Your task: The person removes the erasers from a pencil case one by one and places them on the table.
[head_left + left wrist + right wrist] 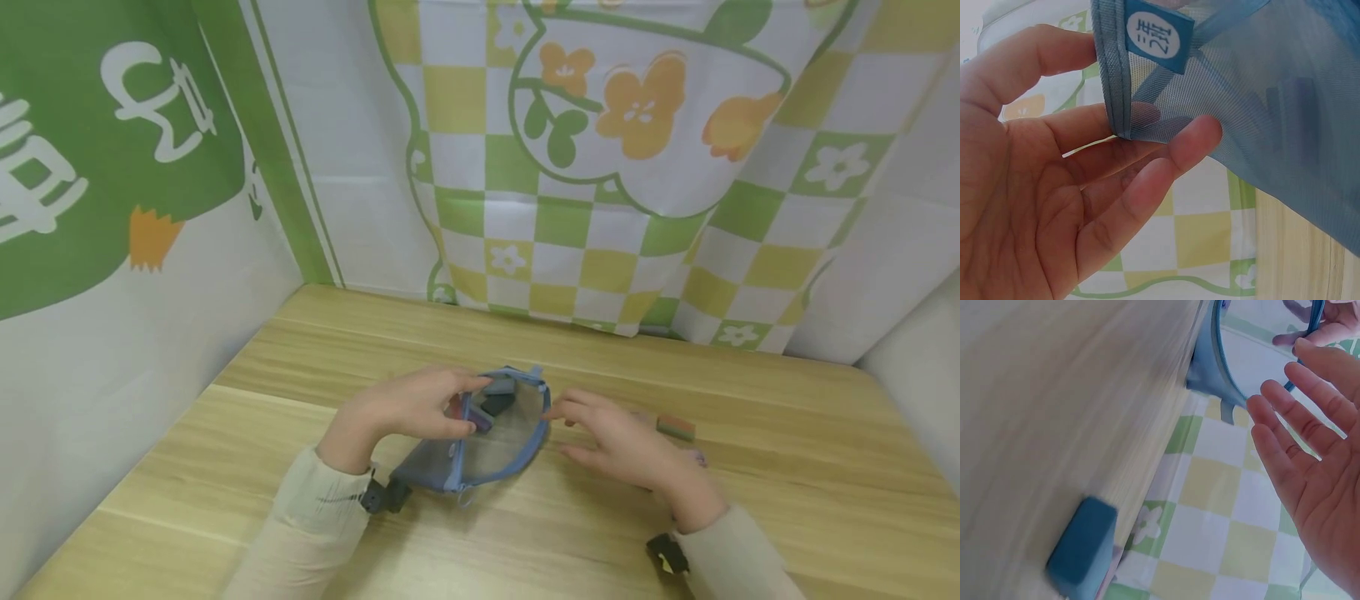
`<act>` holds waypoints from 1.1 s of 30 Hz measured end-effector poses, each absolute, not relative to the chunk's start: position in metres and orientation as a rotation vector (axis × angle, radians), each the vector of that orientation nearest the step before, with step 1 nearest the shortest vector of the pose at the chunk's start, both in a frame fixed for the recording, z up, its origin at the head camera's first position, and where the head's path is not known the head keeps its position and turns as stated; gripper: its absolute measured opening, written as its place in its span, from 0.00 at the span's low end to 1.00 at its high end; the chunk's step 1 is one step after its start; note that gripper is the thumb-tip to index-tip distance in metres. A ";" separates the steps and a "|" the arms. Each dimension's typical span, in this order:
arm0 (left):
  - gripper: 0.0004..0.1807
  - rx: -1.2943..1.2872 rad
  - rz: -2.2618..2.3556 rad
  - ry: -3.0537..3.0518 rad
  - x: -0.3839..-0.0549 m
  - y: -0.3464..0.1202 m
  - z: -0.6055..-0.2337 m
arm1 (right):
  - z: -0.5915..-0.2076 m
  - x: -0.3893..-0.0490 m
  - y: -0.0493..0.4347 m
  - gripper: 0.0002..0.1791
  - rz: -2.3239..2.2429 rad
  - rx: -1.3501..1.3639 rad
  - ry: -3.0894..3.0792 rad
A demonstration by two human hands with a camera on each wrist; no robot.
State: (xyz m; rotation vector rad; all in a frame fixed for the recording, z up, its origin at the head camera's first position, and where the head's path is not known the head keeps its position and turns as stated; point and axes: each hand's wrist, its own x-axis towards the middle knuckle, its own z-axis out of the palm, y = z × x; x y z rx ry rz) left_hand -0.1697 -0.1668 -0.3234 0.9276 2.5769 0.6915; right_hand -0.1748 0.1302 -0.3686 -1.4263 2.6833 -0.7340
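Observation:
A blue zippered mesh pouch (517, 446) lies with its mouth spread on the wooden table, several small dark and coloured blocks (498, 400) inside. My left hand (408, 408) holds the pouch's left rim, thumb and fingers on either side of the zipper edge. A blue label (1160, 34) shows near those fingers in the left wrist view. Close to the opposite rim is my right hand (618, 442), its fingers loosely extended and nothing in its grasp. In the right wrist view its fingertips (1264, 434) overlap the rim.
Right of my right hand lies an orange-and-green block (675, 427), with a small purplish item (697, 457) partly hidden by that hand. A blue block (1085, 547) stands on the table in the right wrist view. A checked, flowered cloth (555, 250) hangs behind the table (300, 350).

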 end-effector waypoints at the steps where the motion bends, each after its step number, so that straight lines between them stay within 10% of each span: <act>1: 0.36 0.922 0.691 2.576 -0.170 -0.167 -0.323 | -0.369 -0.175 0.128 0.21 -0.740 -1.432 2.678; 33: 0.36 0.917 0.745 2.557 -0.169 -0.170 -0.321 | -0.367 -0.192 0.061 0.22 -0.660 -1.384 2.547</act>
